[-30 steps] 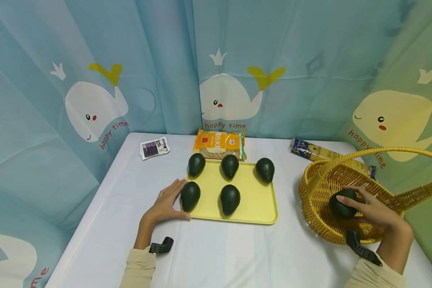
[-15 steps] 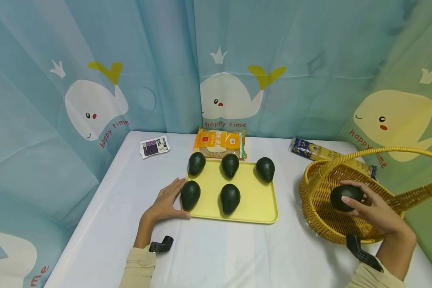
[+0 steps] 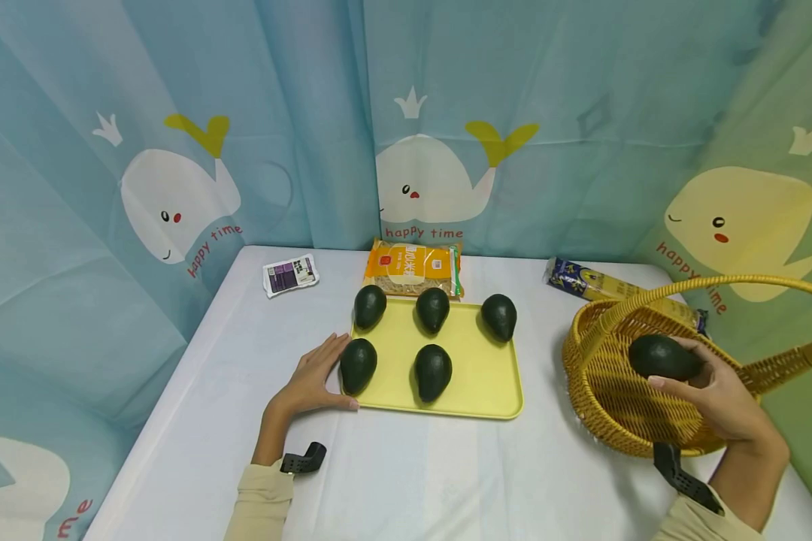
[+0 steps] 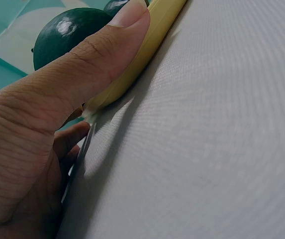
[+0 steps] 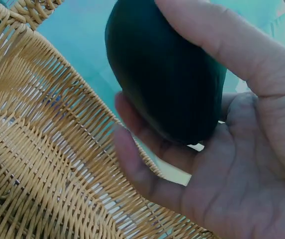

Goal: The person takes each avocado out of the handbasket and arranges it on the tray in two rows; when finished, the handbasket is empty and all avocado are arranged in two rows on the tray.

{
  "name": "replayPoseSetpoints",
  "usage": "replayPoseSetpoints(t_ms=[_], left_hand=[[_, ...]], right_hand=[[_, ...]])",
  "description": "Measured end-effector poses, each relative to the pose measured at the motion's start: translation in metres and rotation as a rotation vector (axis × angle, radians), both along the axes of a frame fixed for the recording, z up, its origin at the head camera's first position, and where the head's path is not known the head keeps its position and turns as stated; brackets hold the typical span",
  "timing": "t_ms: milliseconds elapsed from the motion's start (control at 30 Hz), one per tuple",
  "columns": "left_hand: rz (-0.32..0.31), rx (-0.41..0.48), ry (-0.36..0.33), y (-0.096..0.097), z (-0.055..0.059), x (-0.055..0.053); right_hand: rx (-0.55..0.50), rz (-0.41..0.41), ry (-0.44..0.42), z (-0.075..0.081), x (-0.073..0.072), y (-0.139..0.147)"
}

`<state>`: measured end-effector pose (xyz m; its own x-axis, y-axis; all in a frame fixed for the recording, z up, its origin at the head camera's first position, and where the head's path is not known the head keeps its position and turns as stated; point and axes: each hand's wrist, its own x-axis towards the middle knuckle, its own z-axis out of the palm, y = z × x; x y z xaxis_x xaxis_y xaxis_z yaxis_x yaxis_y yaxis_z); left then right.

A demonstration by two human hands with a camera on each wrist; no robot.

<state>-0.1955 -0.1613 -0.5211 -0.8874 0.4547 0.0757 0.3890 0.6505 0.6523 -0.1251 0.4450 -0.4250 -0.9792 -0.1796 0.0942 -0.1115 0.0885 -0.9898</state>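
Note:
My right hand point(image 3: 727, 398) grips a dark green avocado point(image 3: 663, 356) over the wicker basket point(image 3: 598, 424), thumb on one side and fingers on the other. In the right wrist view the avocado point(image 5: 162, 74) is up near the basket's rim, with the woven inside showing below. Over on the left, my left hand point(image 3: 314, 383) spreads round the near left corner of a yellow tray point(image 3: 483, 383), its thumb along the front edge and its fingers along the side. Several avocados point(image 3: 433, 373) lie on the tray in two rows; one point(image 3: 358, 367) is right beside this hand.
Behind the tray lies an orange bag of grain point(image 3: 413, 270). A small purple and white packet point(image 3: 291, 276) is at the back left. Behind the basket lies a long blue and yellow packet point(image 3: 592, 282). The basket's tall handle point(image 3: 717, 282) arches over it. A printed curtain point(image 3: 548, 195) encloses the table.
My right hand has lifted the avocado from the basket's bottom, moving slightly up and right and tilting it sideways. My left hand and the tray have stayed put.

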Motion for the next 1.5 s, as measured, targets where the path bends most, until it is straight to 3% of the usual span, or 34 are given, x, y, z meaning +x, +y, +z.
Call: replayPoseSetpoints(t_ms=[167,433,567,833,1167,1500], left_hand=[[-0.001,0.004,0.000,0.000,-0.001,0.000],[0.002,0.008,-0.004,0.000,0.001,0.002],[0.001,-0.006,-0.008,0.001,0.003,0.002],[0.011,-0.007,-0.010,0.001,0.003,0.000],[0.012,-0.008,-0.019,0.001,0.002,-0.001],[0.015,-0.013,-0.023,0.001,0.001,0.000]], right_hand=[[0.046,0.009,0.011,0.002,0.004,-0.001],[-0.241,0.139,0.254,0.006,0.002,-0.009],[-0.296,0.130,0.287,0.008,0.002,-0.010],[-0.138,0.061,0.231,0.016,0.006,-0.016],[-0.198,0.071,0.222,0.021,0.009,-0.019],[-0.025,0.073,0.176,0.016,0.010,-0.025]])
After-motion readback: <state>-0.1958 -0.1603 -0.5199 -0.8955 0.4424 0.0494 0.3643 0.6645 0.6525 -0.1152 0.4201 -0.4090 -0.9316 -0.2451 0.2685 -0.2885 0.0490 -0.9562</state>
